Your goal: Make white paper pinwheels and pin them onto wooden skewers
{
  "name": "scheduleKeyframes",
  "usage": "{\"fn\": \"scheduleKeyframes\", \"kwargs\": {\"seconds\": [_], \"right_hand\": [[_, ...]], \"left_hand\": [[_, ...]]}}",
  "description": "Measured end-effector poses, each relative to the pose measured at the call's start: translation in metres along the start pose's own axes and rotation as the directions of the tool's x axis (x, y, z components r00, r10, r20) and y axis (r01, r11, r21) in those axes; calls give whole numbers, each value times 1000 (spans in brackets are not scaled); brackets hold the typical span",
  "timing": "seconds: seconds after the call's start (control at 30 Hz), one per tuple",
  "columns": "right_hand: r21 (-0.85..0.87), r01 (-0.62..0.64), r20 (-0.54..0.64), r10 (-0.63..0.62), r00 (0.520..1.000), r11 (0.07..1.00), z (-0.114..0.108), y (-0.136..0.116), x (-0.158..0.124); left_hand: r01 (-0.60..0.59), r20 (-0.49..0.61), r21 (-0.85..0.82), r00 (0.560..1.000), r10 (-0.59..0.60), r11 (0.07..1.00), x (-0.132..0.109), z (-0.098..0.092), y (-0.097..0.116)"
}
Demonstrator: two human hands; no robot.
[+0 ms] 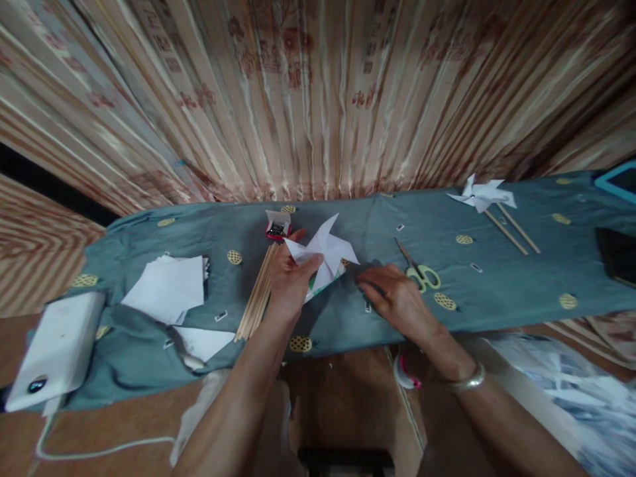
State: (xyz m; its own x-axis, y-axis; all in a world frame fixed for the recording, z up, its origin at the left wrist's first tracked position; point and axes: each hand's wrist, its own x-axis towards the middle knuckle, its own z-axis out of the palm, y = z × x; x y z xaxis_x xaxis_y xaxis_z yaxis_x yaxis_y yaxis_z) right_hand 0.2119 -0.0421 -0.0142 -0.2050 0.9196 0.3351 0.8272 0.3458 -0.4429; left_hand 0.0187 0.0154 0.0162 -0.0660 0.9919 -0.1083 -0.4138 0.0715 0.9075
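In my left hand (291,278) is a white paper pinwheel (325,248), its centre pinched under my thumb and its pointed blades spread out. Just beneath it on the cloth lies a flat white item with green marks (325,286), partly hidden. My right hand (392,298) hovers low to the right of the pinwheel, fingers curled together; whatever they hold, if anything, is too small to make out. Scissors with light green handles (422,277) lie just beyond that hand. Close to my left hand are a bundle of wooden sticks (256,298) and an open small red box of dark pins (278,228).
White paper sheets (169,288) are stacked at left, beside a folded piece (206,341) and a white device with a cable (59,344). Pinwheels on sticks (484,195) lie back right. A blue-edged tablet (621,182) sits at the far right. A curtain (318,99) hangs behind.
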Motion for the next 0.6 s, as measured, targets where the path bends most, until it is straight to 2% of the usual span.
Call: {"fn": "scheduleKeyframes", "kwargs": {"seconds": [0.07,0.17,0.4,0.6], "right_hand": [[-52,40,12,-40,999,998,6,-2,1],[-60,35,34,-33,999,998,12,-1,1],[202,-97,55,87,995,975,19,-5,-9],[248,-109,56,98,994,962,25,1,-17]], "left_hand": [[0,1,-4,1000,0,1000,0,1,1],[-6,-3,10,1000,6,1000,0,0,1],[-23,-9,45,1000,24,999,0,-2,-1],[-3,1,48,1000,3,999,0,-2,-2]]}}
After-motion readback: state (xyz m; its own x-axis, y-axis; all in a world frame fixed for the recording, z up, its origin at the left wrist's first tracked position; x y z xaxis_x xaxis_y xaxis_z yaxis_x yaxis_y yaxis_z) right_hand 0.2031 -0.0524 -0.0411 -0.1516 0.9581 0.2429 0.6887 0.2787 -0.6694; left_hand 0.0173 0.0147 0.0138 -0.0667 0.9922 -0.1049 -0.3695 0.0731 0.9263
